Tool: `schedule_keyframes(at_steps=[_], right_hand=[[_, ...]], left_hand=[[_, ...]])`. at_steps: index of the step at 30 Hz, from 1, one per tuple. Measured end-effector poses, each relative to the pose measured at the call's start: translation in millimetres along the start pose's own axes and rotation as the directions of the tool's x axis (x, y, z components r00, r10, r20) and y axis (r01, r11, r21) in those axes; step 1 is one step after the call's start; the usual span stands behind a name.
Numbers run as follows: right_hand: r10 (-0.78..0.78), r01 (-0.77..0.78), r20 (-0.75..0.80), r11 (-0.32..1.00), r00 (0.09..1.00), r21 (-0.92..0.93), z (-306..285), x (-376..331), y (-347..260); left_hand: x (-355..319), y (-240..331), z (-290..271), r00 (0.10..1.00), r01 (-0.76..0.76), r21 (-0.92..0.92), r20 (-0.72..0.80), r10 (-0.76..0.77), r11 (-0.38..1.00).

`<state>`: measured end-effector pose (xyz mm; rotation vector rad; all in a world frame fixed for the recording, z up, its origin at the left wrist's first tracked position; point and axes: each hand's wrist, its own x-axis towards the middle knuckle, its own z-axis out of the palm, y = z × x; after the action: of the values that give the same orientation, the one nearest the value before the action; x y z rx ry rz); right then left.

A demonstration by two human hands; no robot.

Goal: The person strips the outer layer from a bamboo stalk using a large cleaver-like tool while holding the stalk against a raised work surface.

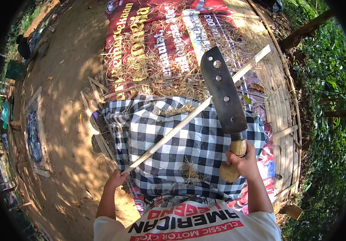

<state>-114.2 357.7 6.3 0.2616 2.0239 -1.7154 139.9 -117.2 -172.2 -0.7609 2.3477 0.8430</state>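
Note:
A broad dark cleaver (224, 92) with several round holes along its blade stands in my right hand (243, 160), whose fingers wrap its round wooden handle. At the lower left my left hand (117, 178) grips the near end of a long pale bamboo strip (169, 136). The strip slants up to the right and passes behind the blade, its far end showing beyond. Under both lies a black-and-white checked cloth (153, 146) spread over my lap, with a small tangle of shavings (189, 170) on it. Whether blade and strip touch, I cannot tell.
A red printed banner (120, 44) strewn with curly shavings covers the bamboo platform (281, 116) ahead. Split bamboo pieces (96, 124) lie at its left edge. Bare dirt ground (68, 116) with a framed pit (36, 130) is at left, green plants (325, 132) at right.

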Motion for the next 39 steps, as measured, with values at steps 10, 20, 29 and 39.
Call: schedule_keyframes(at_steps=[10,20,29,39], right_hand=[[0.096,-0.094,0.037,0.993,0.995,-0.066,-10.6,-0.3,-11.2],[0.018,-0.021,-0.035,0.996,0.999,-0.085,-3.6,8.7,-29.8],[-0.061,0.104,0.123,0.918,0.991,-0.382,4.0,6.7,-17.4],[0.038,-0.019,0.086,0.978,0.996,-0.209,-3.8,14.4,-2.5]], left_hand=[[0.1,8.7,-5.0,0.992,0.065,-0.011,0.113,-0.064,0.998],[-4.7,19.8,1.7,0.979,0.147,-0.085,0.155,-0.132,0.986],[-8.0,18.7,-9.1,0.995,0.028,-0.067,0.098,-0.021,0.997],[-22.3,74.7,-40.4,0.984,0.144,0.089,0.095,-0.153,0.985]])
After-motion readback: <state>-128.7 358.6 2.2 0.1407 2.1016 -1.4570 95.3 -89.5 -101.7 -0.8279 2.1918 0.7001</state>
